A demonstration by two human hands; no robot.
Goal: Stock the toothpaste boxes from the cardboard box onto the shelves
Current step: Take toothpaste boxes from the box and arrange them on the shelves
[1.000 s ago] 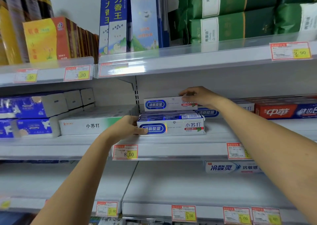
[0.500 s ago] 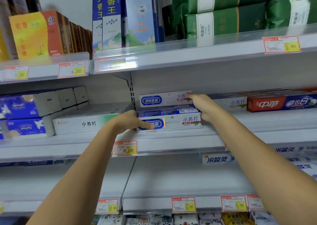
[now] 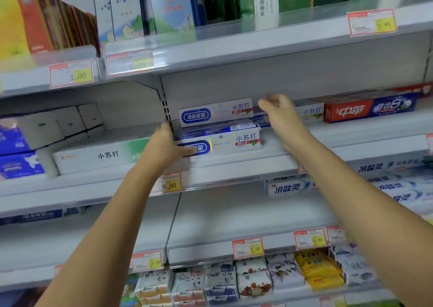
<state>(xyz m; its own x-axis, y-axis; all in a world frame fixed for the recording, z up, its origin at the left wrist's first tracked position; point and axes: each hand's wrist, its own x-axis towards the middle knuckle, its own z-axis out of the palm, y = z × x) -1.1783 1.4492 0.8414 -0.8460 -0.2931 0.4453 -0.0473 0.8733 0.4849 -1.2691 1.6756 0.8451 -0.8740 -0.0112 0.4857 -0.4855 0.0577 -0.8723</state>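
L hand (image 3: 167, 148) presses front toothpaste box (image 3: 234, 142) end; R hand (image 3: 280, 113) near rear box (image 3: 215, 112).

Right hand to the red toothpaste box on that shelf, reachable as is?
Probably yes. The right hand is empty at that shelf's level, just left of the red toothpaste box. Only a white box sits between them, and the red box's front is uncovered.

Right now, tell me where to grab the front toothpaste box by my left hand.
Probably its right end, from the right: the front toothpaste box lies flat, long side outward; the left hand covers its left end, the right is clear.
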